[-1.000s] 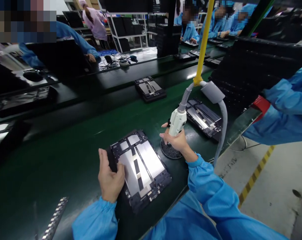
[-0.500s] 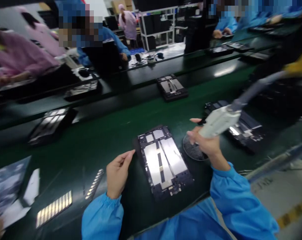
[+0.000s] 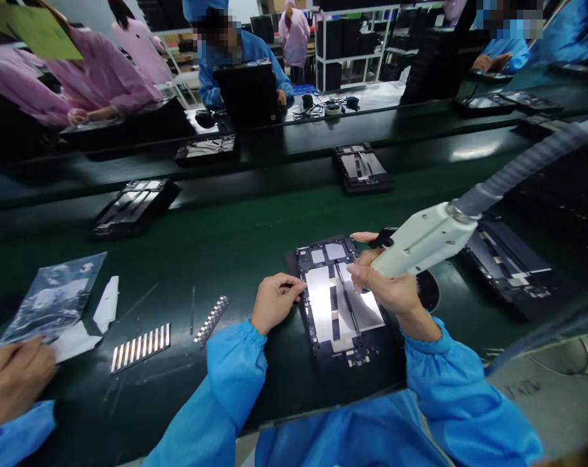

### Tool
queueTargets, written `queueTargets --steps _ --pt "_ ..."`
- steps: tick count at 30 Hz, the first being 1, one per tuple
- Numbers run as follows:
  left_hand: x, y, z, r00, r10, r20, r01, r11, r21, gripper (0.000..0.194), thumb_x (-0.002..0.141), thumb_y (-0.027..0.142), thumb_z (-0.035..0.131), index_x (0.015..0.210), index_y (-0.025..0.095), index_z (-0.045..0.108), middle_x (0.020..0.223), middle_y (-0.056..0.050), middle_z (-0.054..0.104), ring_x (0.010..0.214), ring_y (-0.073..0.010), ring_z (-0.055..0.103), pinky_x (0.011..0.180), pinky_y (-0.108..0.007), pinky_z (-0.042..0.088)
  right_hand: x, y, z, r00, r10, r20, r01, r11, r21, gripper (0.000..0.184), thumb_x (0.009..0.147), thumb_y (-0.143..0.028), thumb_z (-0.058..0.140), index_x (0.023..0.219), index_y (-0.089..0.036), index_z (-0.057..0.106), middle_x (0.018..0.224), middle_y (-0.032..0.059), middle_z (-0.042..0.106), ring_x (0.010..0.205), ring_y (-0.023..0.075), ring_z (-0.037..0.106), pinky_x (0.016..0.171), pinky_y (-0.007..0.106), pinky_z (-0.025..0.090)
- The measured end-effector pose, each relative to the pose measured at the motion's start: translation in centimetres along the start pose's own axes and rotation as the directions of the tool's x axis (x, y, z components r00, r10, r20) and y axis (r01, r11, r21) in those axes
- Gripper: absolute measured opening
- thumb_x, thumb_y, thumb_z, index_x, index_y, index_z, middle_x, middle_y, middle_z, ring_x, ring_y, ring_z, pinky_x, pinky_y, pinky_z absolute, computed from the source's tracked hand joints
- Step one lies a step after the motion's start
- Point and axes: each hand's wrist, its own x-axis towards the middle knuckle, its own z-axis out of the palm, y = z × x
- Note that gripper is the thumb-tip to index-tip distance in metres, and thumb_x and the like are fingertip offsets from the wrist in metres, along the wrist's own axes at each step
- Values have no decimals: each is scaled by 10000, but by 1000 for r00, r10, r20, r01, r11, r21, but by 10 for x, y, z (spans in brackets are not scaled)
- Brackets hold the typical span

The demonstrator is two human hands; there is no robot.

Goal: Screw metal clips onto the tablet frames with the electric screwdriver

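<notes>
An opened tablet (image 3: 317,301), its silvery battery panels and dark ribbon cables showing, lies before me on a black pad. My left hand (image 3: 278,299) is at the tablet's left edge, thumb and fingertips pinched together; anything between them is too small to make out. My right hand (image 3: 391,288) is closed around a pale hand-held tool (image 3: 423,240) with a thick grey ribbed hose (image 3: 527,165). The tool is over the tablet's upper right side, and its working end is hidden by my fingers. Behind my right wrist, a round black disc (image 3: 428,290) shows in part.
Left of me lie a strip of small parts (image 3: 211,321), a striped strip sheet (image 3: 141,348), white paper (image 3: 106,303) and a clear bag (image 3: 55,292). A co-worker's hand (image 3: 19,373) is at lower left. Another opened tablet (image 3: 510,263) sits at right; several more stand farther back.
My right hand has brought the tool left, from beside the tablet to over it. My left hand has come to the tablet's left edge. The view has shifted left.
</notes>
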Motion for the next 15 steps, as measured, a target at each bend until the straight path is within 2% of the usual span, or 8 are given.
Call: queueTargets --steps 4,6,12,15 --pt "7 -2 2 969 233 -78 -210 949 233 61 725 212 669 689 187 711 727 -15 654 592 -104 537 565 -238 413 3 -4 16 998 35 44 -35 999 -1 386 776 -268 712 1127 -207 563 484 -75 559 398 131 514 433 301 436" --pt "8 -1 3 957 281 -76 -250 927 278 62 735 183 662 692 187 705 719 -5 628 581 -95 510 577 -238 405 6 -3 27 998 39 50 -39 999 9 380 778 -281 704 1125 -207 569 483 -74 554 400 129 512 441 300 437" --pt "8 3 4 975 211 -72 -185 946 268 65 733 131 646 704 170 690 713 5 585 607 -98 489 611 -236 404 20 18 66 994 73 85 -77 996 38 414 739 -236 709 1128 -210 570 510 -78 538 433 122 512 498 297 469" --pt "16 4 -1 991 134 -18 -126 965 230 49 695 109 661 695 154 679 662 12 607 588 -101 530 580 -223 422 25 34 79 988 102 115 -104 995 10 361 735 -235 698 1078 -203 589 521 -67 540 471 135 536 525 304 484"
